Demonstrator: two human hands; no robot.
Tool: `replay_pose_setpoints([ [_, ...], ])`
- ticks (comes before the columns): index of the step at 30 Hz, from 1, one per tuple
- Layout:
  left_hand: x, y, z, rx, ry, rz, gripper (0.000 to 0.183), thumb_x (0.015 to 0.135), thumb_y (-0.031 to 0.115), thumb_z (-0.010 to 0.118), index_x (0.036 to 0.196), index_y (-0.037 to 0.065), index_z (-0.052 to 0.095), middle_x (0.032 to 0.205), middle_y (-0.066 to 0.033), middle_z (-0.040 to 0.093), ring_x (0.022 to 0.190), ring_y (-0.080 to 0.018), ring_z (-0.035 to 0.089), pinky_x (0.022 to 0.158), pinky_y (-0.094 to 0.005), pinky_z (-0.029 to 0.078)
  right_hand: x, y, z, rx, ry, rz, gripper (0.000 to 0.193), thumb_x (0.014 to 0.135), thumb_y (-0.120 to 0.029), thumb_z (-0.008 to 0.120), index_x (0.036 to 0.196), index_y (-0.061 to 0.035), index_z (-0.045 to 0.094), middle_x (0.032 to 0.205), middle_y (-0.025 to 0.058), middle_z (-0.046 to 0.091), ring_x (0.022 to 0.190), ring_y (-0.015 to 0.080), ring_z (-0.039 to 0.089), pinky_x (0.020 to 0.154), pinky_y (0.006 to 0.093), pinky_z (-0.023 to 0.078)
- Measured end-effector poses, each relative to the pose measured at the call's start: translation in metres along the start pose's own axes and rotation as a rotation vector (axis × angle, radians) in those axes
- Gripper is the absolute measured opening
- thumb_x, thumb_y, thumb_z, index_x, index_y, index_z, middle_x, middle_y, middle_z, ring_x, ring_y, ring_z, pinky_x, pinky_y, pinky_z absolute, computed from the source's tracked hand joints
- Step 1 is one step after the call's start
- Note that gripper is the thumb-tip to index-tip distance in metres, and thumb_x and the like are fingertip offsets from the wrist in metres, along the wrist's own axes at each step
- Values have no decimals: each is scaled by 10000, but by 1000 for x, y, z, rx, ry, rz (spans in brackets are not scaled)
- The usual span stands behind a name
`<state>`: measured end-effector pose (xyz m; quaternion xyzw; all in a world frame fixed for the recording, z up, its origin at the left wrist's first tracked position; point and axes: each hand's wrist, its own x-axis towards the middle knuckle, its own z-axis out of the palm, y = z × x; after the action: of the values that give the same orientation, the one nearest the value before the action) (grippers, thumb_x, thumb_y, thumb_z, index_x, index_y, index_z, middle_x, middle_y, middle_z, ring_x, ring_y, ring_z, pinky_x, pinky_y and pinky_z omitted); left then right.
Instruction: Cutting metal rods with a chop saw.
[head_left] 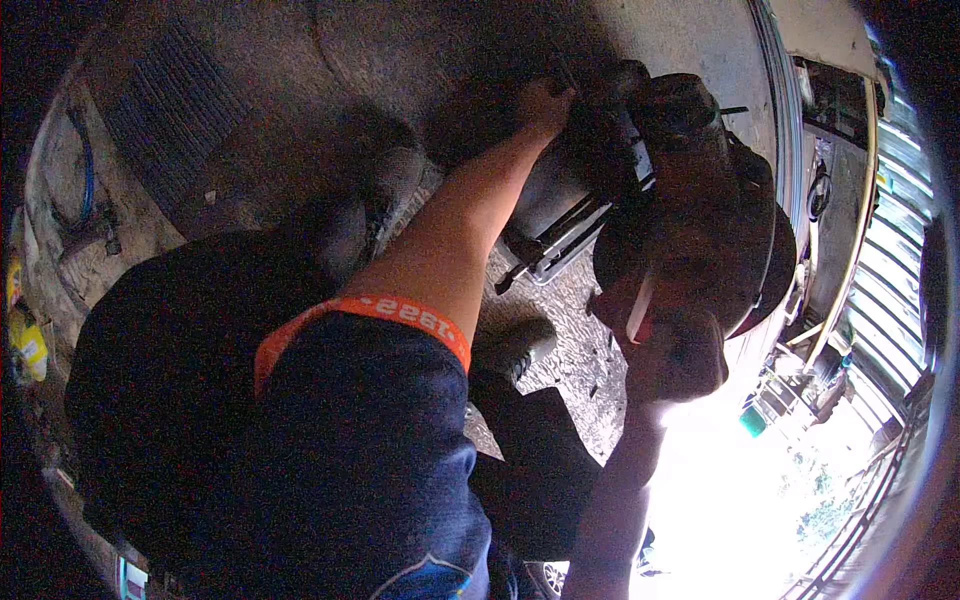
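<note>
Apparently, a dark, round-bodied machine (705, 205) is set near the right edge of the floor (400, 45). The left hand (548, 107) is stretched out beside its far end; the right hand (688, 355) is curled at its near side. Whether either is closed on anything cannot be told. In such shadow, contact is probably best felt out slowly, with the machine steadied.

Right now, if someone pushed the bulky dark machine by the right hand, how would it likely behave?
The machine is probably heavy, judging by its thick, rounded housing. It should be stiff rather than floppy, since its outlines look rigid. It might tip, as its shape looks lopsided, though shadow hides its base.
</note>
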<state>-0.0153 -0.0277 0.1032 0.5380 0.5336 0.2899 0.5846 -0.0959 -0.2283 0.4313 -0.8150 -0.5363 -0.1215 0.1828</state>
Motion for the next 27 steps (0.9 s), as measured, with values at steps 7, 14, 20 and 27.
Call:
replay_pose_setpoints([
  [7,-3,5,-7,-45,-71,19,372,838,347,665,1025,26,686,1026,-188,677,981,-363,636,879,-445,480,1,1,-2,-49,-18,-72,85,745,-54,622,694,13,618,593,76,568,530,183,555,513,315,432],
  [14,4,-10,7,-157,-58,56,348,851,321,651,1023,19,678,1020,-199,668,969,-366,629,877,-455,475,3,0,0,-39,22,-92,69,749,-36,602,718,17,634,617,85,578,531,201,561,513,320,437],
  [20,10,-28,-2,-180,58,-137,285,874,259,631,987,-1,663,962,-201,657,936,-347,624,830,-464,465,3,0,-3,18,60,-57,61,738,-12,597,684,10,614,618,104,576,548,220,571,550,320,460],
  [27,17,6,-56,-172,-36,-189,206,892,196,591,944,10,662,905,-174,650,869,-311,622,783,-433,473,-3,7,-2,150,117,22,46,673,10,581,682,-15,618,646,115,610,584,250,612,573,331,476],
])
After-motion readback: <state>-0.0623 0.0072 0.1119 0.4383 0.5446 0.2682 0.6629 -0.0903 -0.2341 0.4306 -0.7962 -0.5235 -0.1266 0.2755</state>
